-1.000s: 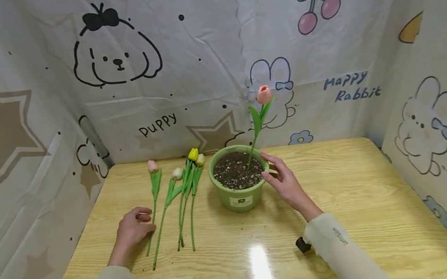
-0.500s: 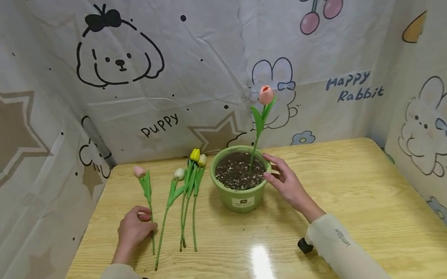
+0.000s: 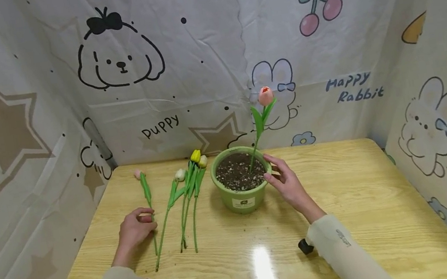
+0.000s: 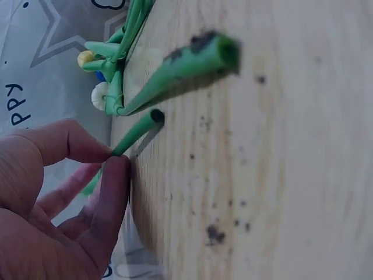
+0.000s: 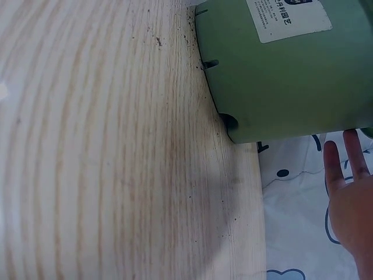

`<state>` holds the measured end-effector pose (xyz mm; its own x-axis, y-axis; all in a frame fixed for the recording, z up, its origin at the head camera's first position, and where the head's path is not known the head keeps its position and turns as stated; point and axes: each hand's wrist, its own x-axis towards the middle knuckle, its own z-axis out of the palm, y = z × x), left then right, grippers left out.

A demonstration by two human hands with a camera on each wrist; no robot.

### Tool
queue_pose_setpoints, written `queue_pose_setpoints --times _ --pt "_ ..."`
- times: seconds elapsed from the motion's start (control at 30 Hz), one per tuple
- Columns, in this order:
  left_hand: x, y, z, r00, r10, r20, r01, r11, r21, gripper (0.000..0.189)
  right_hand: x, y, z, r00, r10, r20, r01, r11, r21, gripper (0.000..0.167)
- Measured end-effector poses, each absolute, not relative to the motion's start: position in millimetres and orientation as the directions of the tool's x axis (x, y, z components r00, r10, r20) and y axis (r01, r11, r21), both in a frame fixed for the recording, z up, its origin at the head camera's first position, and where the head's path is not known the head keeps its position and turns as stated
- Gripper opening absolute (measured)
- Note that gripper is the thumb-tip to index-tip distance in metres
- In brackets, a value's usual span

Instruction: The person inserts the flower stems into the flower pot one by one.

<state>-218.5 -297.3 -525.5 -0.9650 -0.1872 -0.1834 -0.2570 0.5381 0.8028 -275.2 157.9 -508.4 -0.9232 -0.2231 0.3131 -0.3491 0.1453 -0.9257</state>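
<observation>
At the table's left, my left hand (image 3: 136, 228) pinches the green stem of a pink tulip (image 3: 146, 188) between thumb and forefinger. The left wrist view shows the stem's cut end (image 4: 137, 135) sticking out past the fingertips, low over the wood. My right hand (image 3: 290, 185) rests against the right rim of a green flowerpot (image 3: 228, 197), thumb and forefinger spread along it. Two straight fingers (image 5: 334, 166) show beside the pot in the right wrist view. Dark soil (image 3: 234, 171) fills the pot, and one pink-orange tulip (image 3: 265, 97) stands in it, leaning right.
Between the left hand and the pot lie a white tulip (image 3: 180, 175), a yellow tulip (image 3: 196, 156) and a cream tulip (image 3: 203, 162), stems toward me. Soil crumbs (image 4: 215, 234) dot the wooden table (image 3: 342, 189). A printed curtain (image 3: 201, 42) encloses the back and sides.
The pink tulip at the left hand has swung its bloom leftward and turned in the fingers; its stem now runs almost straight away from me. The right hand and pot stay put.
</observation>
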Motion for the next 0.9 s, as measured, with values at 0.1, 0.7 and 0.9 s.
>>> queue_pose_setpoints --times 0.1,0.7,0.9 --pt "-217.6 -295.1 -528.8 -0.963 -0.183 -0.196 -0.263 0.496 0.828 0.048 -275.4 159.5 -510.7 -0.927 -0.221 0.303 -0.339 0.148 -0.929 0.056" --pt "-215.9 -293.4 -515.8 -0.962 -0.182 -0.203 -0.254 0.33 0.909 0.048 -277.0 158.3 -510.9 -0.923 -0.22 0.316 -0.351 0.143 -0.926 0.055" --pt "-215.6 -290.2 -508.4 -0.971 -0.152 -0.187 -0.225 0.301 0.927 0.051 -273.2 157.2 -504.1 -0.928 -0.225 0.297 -0.332 0.137 -0.933 0.056"
